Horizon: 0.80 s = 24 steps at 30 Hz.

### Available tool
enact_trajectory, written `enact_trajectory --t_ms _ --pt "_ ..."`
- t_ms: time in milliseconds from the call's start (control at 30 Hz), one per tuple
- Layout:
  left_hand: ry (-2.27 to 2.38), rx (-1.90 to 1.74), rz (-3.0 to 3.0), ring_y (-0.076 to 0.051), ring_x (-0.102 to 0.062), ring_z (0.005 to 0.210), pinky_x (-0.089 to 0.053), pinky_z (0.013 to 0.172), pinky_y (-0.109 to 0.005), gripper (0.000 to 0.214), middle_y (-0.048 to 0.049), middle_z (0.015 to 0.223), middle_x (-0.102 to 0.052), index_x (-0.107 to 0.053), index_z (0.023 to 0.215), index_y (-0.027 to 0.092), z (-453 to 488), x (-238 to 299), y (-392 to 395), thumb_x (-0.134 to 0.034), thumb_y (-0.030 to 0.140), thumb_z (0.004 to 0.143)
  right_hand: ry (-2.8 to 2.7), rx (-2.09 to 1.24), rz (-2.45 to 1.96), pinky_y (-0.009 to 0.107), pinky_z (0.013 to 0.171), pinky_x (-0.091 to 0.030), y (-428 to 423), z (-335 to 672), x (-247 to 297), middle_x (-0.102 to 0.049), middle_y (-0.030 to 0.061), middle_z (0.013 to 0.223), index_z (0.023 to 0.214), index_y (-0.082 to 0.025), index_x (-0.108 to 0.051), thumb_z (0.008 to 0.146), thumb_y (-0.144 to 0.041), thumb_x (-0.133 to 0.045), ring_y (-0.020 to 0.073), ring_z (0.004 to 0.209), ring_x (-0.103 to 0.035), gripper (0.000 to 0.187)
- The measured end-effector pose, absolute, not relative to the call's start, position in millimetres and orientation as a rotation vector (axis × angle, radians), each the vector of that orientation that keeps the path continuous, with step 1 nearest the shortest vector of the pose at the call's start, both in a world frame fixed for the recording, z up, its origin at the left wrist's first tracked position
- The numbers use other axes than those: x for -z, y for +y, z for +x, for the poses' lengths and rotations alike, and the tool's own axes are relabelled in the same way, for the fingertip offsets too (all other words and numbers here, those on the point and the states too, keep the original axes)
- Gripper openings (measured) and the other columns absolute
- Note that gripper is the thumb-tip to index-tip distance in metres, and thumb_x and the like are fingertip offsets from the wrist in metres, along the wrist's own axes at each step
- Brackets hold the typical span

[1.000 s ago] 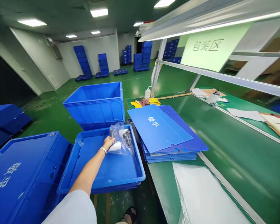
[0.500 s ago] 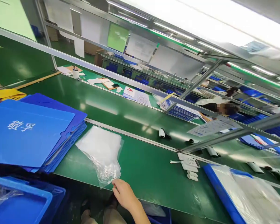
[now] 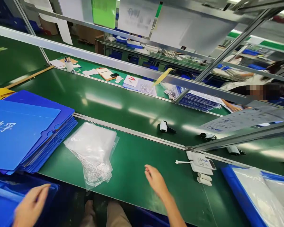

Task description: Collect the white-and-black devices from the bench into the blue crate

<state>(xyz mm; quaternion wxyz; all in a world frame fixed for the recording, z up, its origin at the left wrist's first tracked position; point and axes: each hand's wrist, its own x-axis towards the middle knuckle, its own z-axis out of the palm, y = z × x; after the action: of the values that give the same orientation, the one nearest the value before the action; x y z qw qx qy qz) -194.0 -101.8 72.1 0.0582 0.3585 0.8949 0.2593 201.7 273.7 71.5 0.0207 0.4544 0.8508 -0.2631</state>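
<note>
Head view: right hand point(image 3: 156, 181) open, fingers loosely spread, empty, hovering above smooth green bench point(image 3: 142, 164); left hand point(image 3: 30, 206) open, blurred, empty, low beside blue tray point(image 3: 4, 201). Crinkled clear plastic bags point(image 3: 93, 153) lying flat near stacked corrugated blue sheets point(image 3: 26, 132).

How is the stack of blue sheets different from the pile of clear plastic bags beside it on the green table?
The stack of blue sheets is opaque, stiff and flat, with white characters printed on top; the pile of clear plastic bags is see-through, soft and crumpled at its near end. The sheets spread wider than the bags. Both lie on the green table, left of the open right hand, untouched.
</note>
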Motion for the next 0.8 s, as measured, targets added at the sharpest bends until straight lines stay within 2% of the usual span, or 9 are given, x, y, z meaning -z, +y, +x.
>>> enact_trajectory --t_ms 67,167,267,400,500,600,700,767,800 --pt "2.519 -0.843 1.206 -0.022 -0.070 0.083 -0.060 0.079 -0.035 0.056 -0.0041 0.089 -0.075 -0.072 0.087 0.026 -156.1 -47.2 -54.9 -0.040 0.072 0.095 2.650 0.670 1.527 0.045 0.102 -0.051 340.0 232.7 -66.4 -0.071 0.0169 0.116 0.127 -0.013 -0.062 0.094 -0.028 -0.035 0.0285 0.108 -0.065 0.045" --pt "2.316 -0.711 1.407 -0.023 -0.067 0.087 -0.054 0.081 -0.036 0.037 -0.0065 0.093 -0.072 -0.071 0.095 0.025 -100.5 -12.8 17.7 -0.051 0.057 0.097 2.664 0.435 1.663 0.054 0.110 -0.042 443.8 266.8 -56.8 -0.064 0.0278 0.123 0.131 0.000 -0.056 0.093 -0.029 -0.035 0.0373 0.118 -0.059 0.052" --pt "2.381 -0.538 1.489 -0.026 -0.063 0.091 -0.050 0.079 -0.039 0.036 -0.0075 0.099 -0.069 -0.068 0.101 0.024 -71.6 10.1 55.5 -0.063 0.058 0.091 2.684 0.292 1.743 0.061 0.113 -0.034 535.7 281.8 -38.4 -0.052 0.0358 0.136 0.138 0.009 -0.047 0.092 -0.027 -0.036 0.0444 0.132 -0.046 0.059" --pt "2.368 -0.383 1.418 -0.025 -0.061 0.088 -0.050 0.079 -0.039 0.031 -0.0060 0.096 -0.067 -0.066 0.091 0.023 -66.7 14.3 57.6 -0.064 0.054 0.091 2.753 0.195 1.749 0.063 0.109 -0.037 623.8 276.9 -4.4 -0.044 0.0338 0.147 0.145 0.004 -0.041 0.088 -0.023 -0.045 0.0472 0.140 -0.036 0.064" --pt "2.353 -0.394 1.390 -0.024 -0.064 0.095 -0.054 0.086 -0.039 0.027 -0.0063 0.103 -0.068 -0.067 0.101 0.025 -64.5 3.2 51.5 -0.064 0.051 0.093 2.721 0.332 1.704 0.062 0.112 -0.033 663.6 262.2 11.9 -0.037 0.0356 0.153 0.149 0.006 -0.036 0.087 -0.015 -0.046 0.0480 0.148 -0.026 0.066" --pt "2.392 -0.428 1.366 -0.024 -0.066 0.104 -0.056 0.094 -0.039 0.027 -0.0064 0.111 -0.070 -0.068 0.113 0.029 -57.7 -0.8 42.7 -0.063 0.047 0.095 2.701 0.501 1.661 0.063 0.111 -0.033 682.6 244.5 14.8 -0.045 0.0387 0.145 0.148 0.005 -0.040 0.091 -0.010 -0.041 0.0471 0.145 -0.034 0.059" --pt "2.459 -0.490 1.366 -0.026 -0.069 0.107 -0.059 0.097 -0.041 0.030 -0.0071 0.114 -0.073 -0.070 0.119 0.031 -53.4 10.8 24.1 -0.061 0.046 0.095 2.695 0.583 1.697 0.067 0.108 -0.036 676.4 231.1 6.6 -0.059 0.0293 0.128 0.139 -0.002 -0.052 0.094 -0.009 -0.045 0.0420 0.133 -0.049 0.046" --pt "2.462 -0.527 1.375 -0.029 -0.071 0.108 -0.062 0.094 -0.044 0.034 -0.0074 0.114 -0.075 -0.071 0.121 0.033 -55.8 21.7 8.5 -0.061 0.048 0.093 2.688 0.641 1.749 0.065 0.109 -0.036 656.0 225.7 -5.0 -0.060 0.0197 0.125 0.129 -0.006 -0.057 0.094 -0.008 -0.051 0.0343 0.129 -0.051 0.036" --pt "2.454 -0.546 1.377 -0.031 -0.071 0.108 -0.063 0.094 -0.045 0.034 -0.0072 0.115 -0.075 -0.071 0.121 0.034 -58.7 25.8 1.9 -0.060 0.049 0.092 2.688 0.689 1.771 0.061 0.109 -0.038 641.3 223.7 -11.9 -0.059 0.0195 0.126 0.126 -0.005 -0.056 0.095 -0.007 -0.048 0.0309 0.127 -0.052 0.033"
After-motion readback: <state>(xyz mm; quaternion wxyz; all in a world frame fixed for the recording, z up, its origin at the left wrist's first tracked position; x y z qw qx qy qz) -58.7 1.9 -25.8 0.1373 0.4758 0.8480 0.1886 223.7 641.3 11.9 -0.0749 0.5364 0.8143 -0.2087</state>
